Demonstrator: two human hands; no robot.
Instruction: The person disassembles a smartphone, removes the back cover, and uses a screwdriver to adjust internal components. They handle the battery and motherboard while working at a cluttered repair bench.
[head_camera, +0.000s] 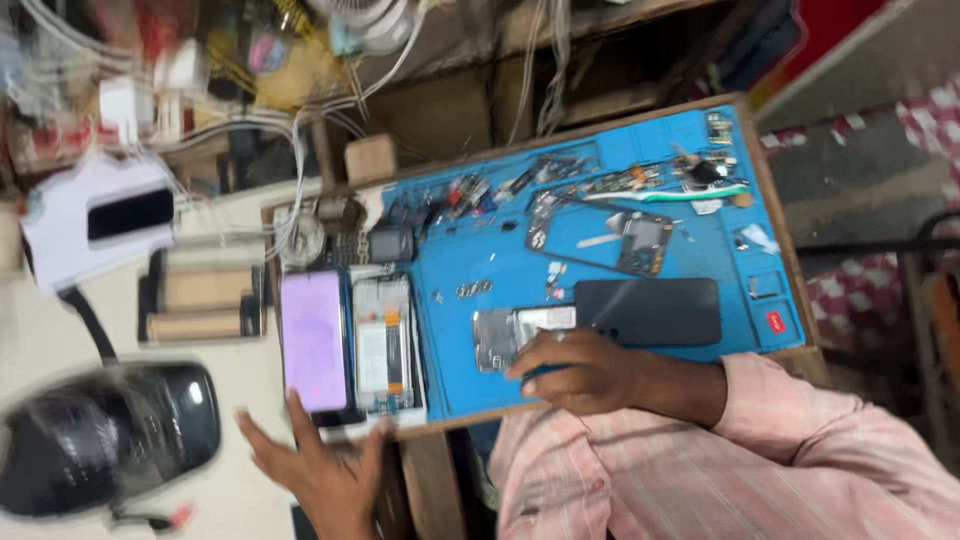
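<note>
Right hand (580, 372) on blue mat (500, 255), fingers curled onto metal plate (505, 335) beside black phone (648, 312). Left hand (320, 465) off mat, fingers spread, empty, below lit phone (314, 340).

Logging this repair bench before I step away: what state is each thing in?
Phone with purple screen: lit, face up.
Opened phone: back off, insides showing.
Black phone: lying flat on the blue mat.
Right hand: on a silver part.
Left hand: open, fingertips at the purple-screen phone.
</note>
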